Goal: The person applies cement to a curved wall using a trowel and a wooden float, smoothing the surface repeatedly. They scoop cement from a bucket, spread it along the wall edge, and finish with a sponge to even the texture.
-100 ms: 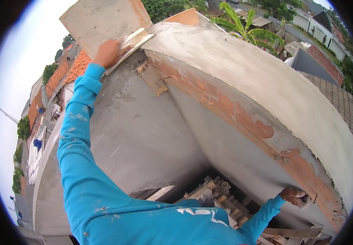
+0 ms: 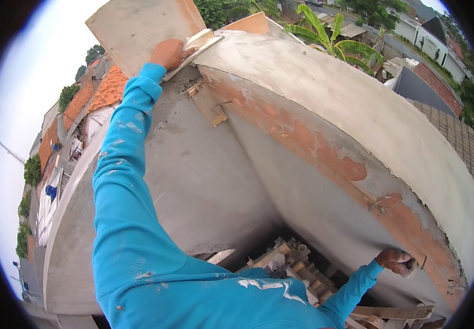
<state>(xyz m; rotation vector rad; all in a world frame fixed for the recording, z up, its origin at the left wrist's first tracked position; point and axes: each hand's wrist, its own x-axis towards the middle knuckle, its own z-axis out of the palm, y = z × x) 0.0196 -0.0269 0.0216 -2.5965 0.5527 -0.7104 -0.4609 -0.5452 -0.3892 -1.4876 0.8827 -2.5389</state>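
Observation:
My left hand grips a flat, plaster-smeared float by its back. The float lies at the far corner of the wall top, its right end over the pale plastered coping. Right behind it stands a square wooden board. Low on the right, my right hand is closed around a small greyish thing close to the inner wall face; its kind I cannot make out. A nail sticks out of the wall beside it. A short wooden block is fixed under the corner.
Between the grey walls, a deep gap drops to stacked timber pieces and a wooden beam. A band of exposed orange-brown wall runs below the coping. Beyond the outer edges are tiled roofs and a banana plant, well below.
My left hand has slid to the right with the float, whose end now reaches further over the coping. My right hand has stayed almost where it was.

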